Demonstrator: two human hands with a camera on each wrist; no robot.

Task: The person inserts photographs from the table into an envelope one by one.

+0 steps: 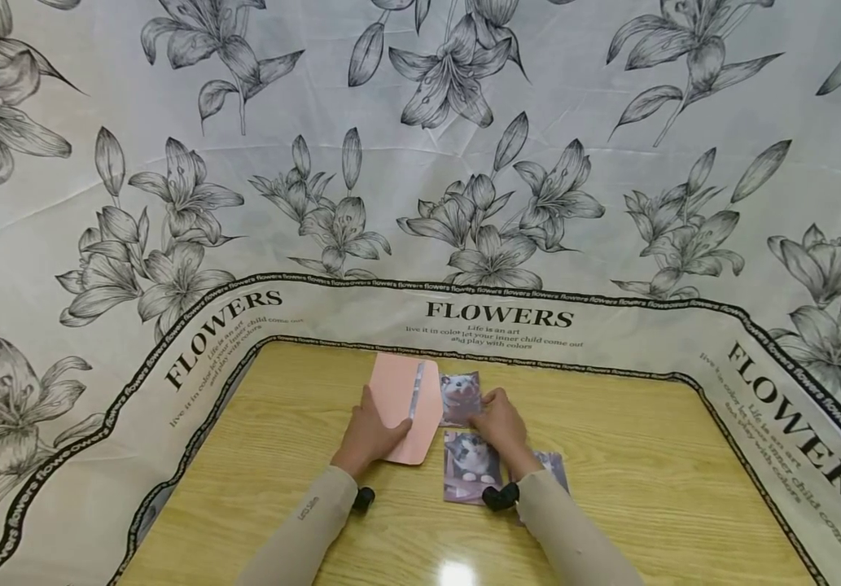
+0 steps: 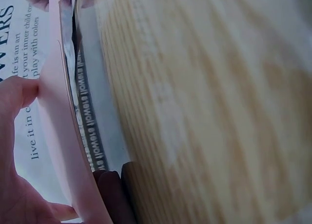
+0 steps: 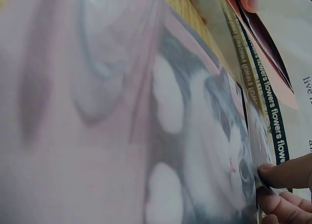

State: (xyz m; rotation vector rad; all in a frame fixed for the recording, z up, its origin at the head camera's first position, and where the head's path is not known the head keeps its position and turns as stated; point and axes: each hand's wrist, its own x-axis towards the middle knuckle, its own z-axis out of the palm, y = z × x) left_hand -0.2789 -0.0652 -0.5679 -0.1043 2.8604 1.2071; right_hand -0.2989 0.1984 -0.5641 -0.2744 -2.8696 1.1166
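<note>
My left hand (image 1: 374, 431) holds a pink envelope (image 1: 394, 391), thumb on its near face. The envelope's flap (image 1: 431, 407) points right, and a narrow grey-blue picture strip (image 1: 417, 389) shows along its opening. With my right hand (image 1: 501, 422) I pinch the right edge of an animal photo (image 1: 459, 397), just beside the flap; the right wrist view shows the thumb (image 3: 273, 174) on this photo's edge. Closer to me lies a cat photo (image 1: 470, 468), which fills much of the right wrist view. Another photo (image 1: 555, 468) is partly hidden beneath my right wrist.
The wood-grain table (image 1: 654, 456) is bordered at the back and sides by a flower-printed cloth (image 1: 493, 317) that rises like a wall. Dark wrist devices (image 1: 364, 498) sit at both cuffs.
</note>
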